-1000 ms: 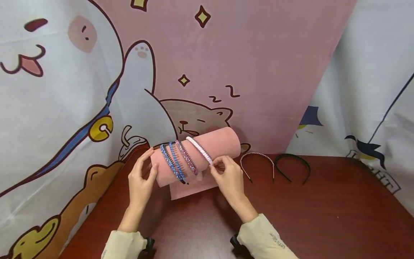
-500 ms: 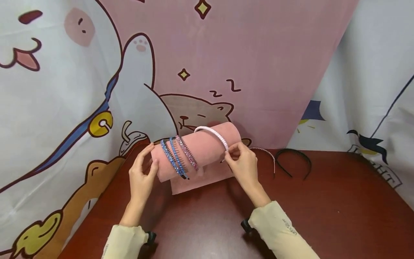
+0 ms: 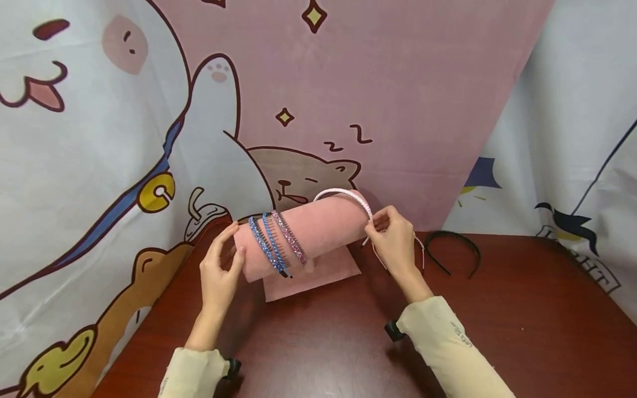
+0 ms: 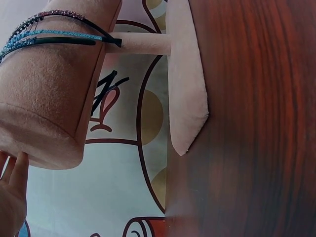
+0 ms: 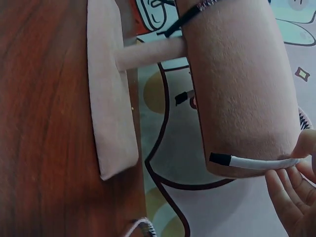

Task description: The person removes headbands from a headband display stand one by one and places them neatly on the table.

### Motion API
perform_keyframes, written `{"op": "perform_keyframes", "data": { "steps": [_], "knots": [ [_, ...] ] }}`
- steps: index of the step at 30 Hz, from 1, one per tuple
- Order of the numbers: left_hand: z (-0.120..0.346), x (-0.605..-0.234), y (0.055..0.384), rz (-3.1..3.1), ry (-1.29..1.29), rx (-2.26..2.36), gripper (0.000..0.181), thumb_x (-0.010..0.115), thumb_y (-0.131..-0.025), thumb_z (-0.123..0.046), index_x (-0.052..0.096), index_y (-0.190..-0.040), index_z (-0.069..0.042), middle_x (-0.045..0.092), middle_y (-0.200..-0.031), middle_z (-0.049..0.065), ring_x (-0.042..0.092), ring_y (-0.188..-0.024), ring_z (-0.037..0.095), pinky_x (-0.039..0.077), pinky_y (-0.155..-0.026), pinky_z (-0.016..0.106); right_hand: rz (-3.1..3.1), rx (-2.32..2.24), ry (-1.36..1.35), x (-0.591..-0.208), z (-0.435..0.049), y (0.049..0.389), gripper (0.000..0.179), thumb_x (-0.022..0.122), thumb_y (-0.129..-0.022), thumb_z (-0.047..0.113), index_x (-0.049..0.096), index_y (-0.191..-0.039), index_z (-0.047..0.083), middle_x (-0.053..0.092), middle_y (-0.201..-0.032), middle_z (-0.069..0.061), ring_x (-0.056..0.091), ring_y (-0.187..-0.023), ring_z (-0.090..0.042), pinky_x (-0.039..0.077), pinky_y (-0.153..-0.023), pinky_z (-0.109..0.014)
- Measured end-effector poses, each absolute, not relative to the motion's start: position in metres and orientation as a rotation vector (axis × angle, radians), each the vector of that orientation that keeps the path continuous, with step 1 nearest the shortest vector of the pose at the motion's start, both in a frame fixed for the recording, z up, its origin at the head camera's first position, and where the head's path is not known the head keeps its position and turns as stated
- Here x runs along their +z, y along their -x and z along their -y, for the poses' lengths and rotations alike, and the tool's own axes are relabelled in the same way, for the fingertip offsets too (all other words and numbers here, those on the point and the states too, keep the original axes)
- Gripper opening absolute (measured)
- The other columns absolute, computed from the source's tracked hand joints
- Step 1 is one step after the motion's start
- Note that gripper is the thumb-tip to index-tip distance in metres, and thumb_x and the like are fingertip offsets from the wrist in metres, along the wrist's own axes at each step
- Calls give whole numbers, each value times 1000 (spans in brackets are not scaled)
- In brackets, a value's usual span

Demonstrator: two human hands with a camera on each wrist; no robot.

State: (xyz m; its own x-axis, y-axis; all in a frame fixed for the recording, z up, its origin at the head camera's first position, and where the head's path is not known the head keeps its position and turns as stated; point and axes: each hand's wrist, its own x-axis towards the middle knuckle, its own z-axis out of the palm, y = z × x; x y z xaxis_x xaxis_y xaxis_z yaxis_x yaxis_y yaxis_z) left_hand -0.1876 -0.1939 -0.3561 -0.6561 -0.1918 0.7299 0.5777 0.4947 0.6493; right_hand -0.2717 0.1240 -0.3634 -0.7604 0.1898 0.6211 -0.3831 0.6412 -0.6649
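A pink plush headband stand (image 3: 328, 224), a roll on a post and flat base, slants across the head view. My left hand (image 3: 219, 271) holds its left end, fingers and thumb at the rim. Near the other end, my right hand (image 3: 398, 246) pinches a white headband (image 5: 261, 163) by one leg; the band arches over the roll, and its black tip shows in the right wrist view. Toward the left end sit two blue glittery headbands (image 3: 263, 243) and a pink glittery headband (image 3: 291, 237), side by side round the roll.
On the dark red table (image 3: 497, 331), a black headband (image 3: 452, 232) lies at the right. Another thin pale headband (image 3: 422, 251) is partly hidden behind my right hand. A cartoon-printed curtain (image 3: 423, 110) hangs behind the table.
My right hand has moved the white headband rightward along the roll, from near the pink glittery one to the right end. My left hand stays at the left end.
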Motion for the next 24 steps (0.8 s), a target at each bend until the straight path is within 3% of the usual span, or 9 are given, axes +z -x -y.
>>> {"op": "perform_keyframes", "data": {
  "steps": [6, 13, 17, 24],
  "knots": [
    [194, -356, 188, 1952, 329, -1225, 40, 65, -89, 4, 60, -129, 6, 62, -136, 20, 61, -125, 21, 48, -95, 7, 2206, 1057, -139, -358, -130, 279, 9, 70, -79, 10, 66, -87, 8, 72, -76, -6, 67, -66, -19, 50, -61, -29],
    [193, -358, 186, 1952, 317, -1238, 40, 65, -90, 4, 61, -129, 5, 62, -136, 21, 60, -125, 16, 49, -96, 10, 2256, 1071, -82, -358, -140, 286, 12, 70, -81, 12, 66, -90, 6, 75, -81, -10, 71, -72, -24, 55, -69, -40],
    [193, -358, 185, 1959, 305, -1238, 40, 65, -90, 3, 61, -130, 4, 62, -136, 20, 60, -126, 15, 51, -98, 15, 2279, 1099, -31, -361, -147, 294, 12, 69, -82, 12, 67, -91, 4, 75, -84, -13, 71, -73, -21, 54, -69, -33],
    [192, -356, 187, 1952, 311, -1236, 40, 65, -90, 3, 61, -129, 5, 62, -136, 21, 60, -125, 15, 48, -96, 9, 2292, 1130, 105, -367, -165, 309, 14, 68, -82, 12, 69, -92, 3, 75, -86, -15, 67, -74, -20, 49, -68, -26]
  ]
}}
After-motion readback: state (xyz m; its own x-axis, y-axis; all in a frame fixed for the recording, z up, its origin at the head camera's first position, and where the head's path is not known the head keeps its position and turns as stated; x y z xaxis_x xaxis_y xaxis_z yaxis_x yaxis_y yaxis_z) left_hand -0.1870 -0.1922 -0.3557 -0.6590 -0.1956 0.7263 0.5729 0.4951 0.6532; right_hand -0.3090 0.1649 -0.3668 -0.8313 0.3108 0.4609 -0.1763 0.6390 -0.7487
